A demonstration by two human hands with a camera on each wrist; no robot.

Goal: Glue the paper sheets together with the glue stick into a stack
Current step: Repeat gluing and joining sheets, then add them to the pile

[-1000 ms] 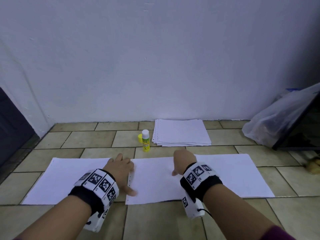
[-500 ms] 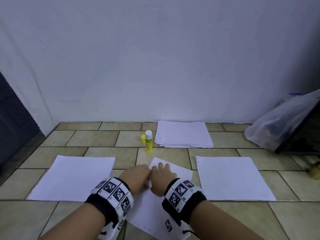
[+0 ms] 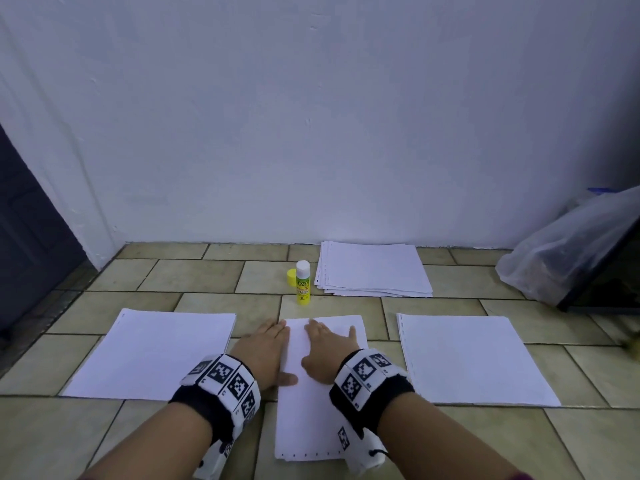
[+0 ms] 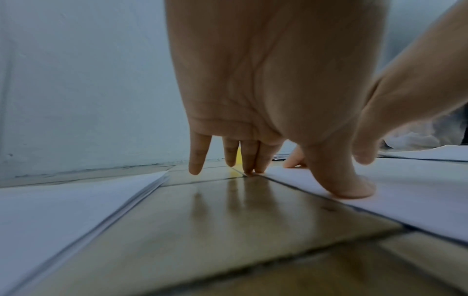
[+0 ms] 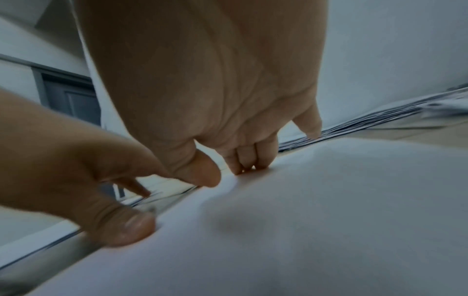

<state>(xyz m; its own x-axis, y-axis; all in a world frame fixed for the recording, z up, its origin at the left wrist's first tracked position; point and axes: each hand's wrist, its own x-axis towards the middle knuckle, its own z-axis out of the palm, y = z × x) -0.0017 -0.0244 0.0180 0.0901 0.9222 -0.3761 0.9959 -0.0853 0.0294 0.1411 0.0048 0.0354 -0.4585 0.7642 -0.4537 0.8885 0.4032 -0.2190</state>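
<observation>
A white sheet point(image 3: 311, 414) lies lengthwise on the tiled floor between my arms. My left hand point(image 3: 265, 351) lies flat at its left edge, thumb point(image 4: 346, 186) pressing the paper. My right hand point(image 3: 327, 348) lies flat on the sheet, fingertips point(image 5: 247, 167) touching it. Two more white sheets lie to the left point(image 3: 152, 355) and right point(image 3: 467, 358). A yellow glue stick point(image 3: 303, 283) with a white cap end stands upright beyond the sheet, a yellow cap point(image 3: 291, 277) beside it. A paper stack point(image 3: 374, 268) lies by the wall.
A white wall rises close behind the stack. A clear plastic bag point(image 3: 568, 247) and a dark panel point(image 3: 609, 271) stand at the right. A dark door point(image 3: 27, 237) is at the left. Bare tiles point(image 3: 194, 275) lie left of the glue stick.
The middle sheet lay crosswise between the side sheets a second ago. Both hands turned it lengthwise toward me, and now lie flat on it, close together.
</observation>
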